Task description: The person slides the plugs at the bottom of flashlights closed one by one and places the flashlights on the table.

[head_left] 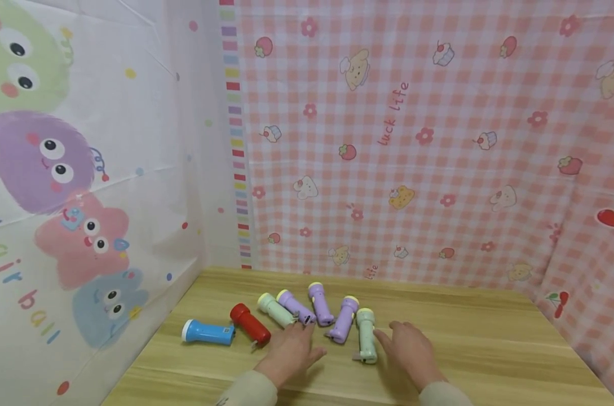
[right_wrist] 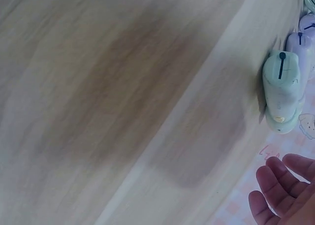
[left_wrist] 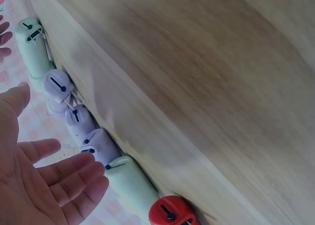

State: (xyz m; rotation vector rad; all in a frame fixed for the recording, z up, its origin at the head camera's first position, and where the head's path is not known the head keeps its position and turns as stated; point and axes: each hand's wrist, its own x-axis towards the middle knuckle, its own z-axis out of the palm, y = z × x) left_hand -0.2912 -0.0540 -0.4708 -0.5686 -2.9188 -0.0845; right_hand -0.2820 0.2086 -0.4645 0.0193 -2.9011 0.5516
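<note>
Several small flashlights lie in a loose row on the wooden table. From the left in the head view: a blue flashlight (head_left: 207,332), a red one (head_left: 250,325), a pale green one (head_left: 275,309), a purple flashlight (head_left: 291,303), two more purple ones and another pale green flashlight (head_left: 366,337). My left hand (head_left: 291,349) hovers by the near ends of the left green and purple ones, fingers spread and palm bare in the left wrist view. Just right of the last green flashlight, my right hand (head_left: 411,351) is held with fingers loosely extended, nothing in them.
Wood-grain tabletop (head_left: 489,338) extends to the right of the flashlights and in front of them. A pink checked cloth (head_left: 428,169) hangs behind the table, and a white cartoon-print cloth (head_left: 154,214) borders its left side. Small tabs stick out from several flashlights' near ends.
</note>
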